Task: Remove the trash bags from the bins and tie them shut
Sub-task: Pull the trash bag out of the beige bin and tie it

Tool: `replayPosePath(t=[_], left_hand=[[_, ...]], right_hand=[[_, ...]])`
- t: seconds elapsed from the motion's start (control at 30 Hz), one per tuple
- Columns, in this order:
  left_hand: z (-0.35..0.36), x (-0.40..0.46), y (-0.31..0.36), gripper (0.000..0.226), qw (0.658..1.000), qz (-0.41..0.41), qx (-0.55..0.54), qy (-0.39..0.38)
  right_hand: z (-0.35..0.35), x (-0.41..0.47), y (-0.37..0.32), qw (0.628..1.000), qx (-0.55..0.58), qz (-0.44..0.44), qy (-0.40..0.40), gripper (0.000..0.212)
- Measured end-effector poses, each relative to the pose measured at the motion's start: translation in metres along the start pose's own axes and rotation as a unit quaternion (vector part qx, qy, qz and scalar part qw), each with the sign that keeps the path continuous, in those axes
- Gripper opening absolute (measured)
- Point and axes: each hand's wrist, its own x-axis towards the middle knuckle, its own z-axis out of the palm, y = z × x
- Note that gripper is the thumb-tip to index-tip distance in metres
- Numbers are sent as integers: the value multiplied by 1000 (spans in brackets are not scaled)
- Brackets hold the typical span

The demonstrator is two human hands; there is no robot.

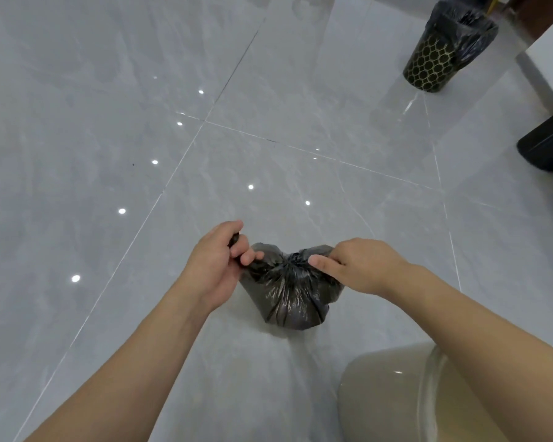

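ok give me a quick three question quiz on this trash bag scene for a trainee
1. True or false: the black trash bag is out of its bin and on the floor.
2. What does the left hand grip?
3. The patterned bin far right: A) lined with a bag B) bare C) tipped over.

Key: 1 true. 2 a twisted end of the bag, while the right hand pinches the other end at the knot. 3 A.
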Motion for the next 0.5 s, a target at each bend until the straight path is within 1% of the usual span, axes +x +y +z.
replayPosePath(t=[0.03,0.07,0.1,0.13,0.17,0.23,0.27,0.37,0.4,0.43,0.47,0.5], left_hand=[[0,1,-2,32,999,9,40,-1],[0,2,-3,37,994,30,109,6],[-2,2,-5,42,978,66,197,16],[-5,1,-6,44,950,113,289,17],[-8,1,-7,44,909,162,384,10],[-13,-1,-9,36,803,224,552,-16],[-15,-3,-11,29,753,240,612,-28],[-15,-11,-14,8,628,251,735,-49],[-13,-14,-13,10,586,237,774,-41],[-12,-13,-11,18,549,218,806,-31],[-10,-13,-9,28,523,195,830,-21],[-10,-11,-7,36,511,180,840,-13]], right_hand=[[1,1,3,1000,-13,-13,0,62],[2,1,8,1000,-13,-23,-2,60],[3,1,13,1000,-6,-27,-4,59],[4,0,17,1000,-1,-28,-7,59],[6,-1,20,1000,-4,-28,-12,60],[8,0,24,999,-22,-27,-26,63],[8,0,25,999,-25,-21,-32,63],[6,1,26,999,29,15,-42,57],[6,1,26,998,49,20,-40,57],[6,2,25,997,61,22,-40,57],[6,3,25,996,70,24,-41,57],[6,4,25,996,74,28,-42,57]])
